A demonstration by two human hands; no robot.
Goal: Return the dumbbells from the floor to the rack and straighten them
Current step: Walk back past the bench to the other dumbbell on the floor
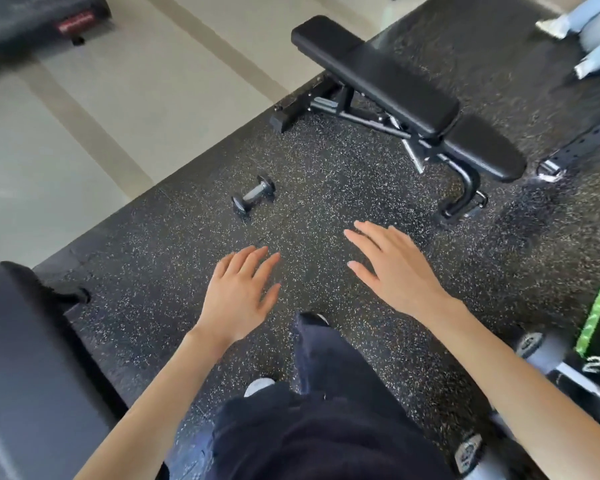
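One dumbbell on the floor; both hands empty.

A small dumbbell (253, 199) lies on the speckled rubber flooring (326, 209), near the mat's edge and apart from the black bench (388, 84). The left hand (238, 296) and right hand (395, 268) are held out above the floor, fingers straight and spread, touching nothing. More dumbbells (530, 344) sit at lower right, partly cut off.

Black speckled rubber floor (326, 209) carries one small dumbbell (253, 194) lying on its side, apart from the black padded bench (378, 77) standing beyond it
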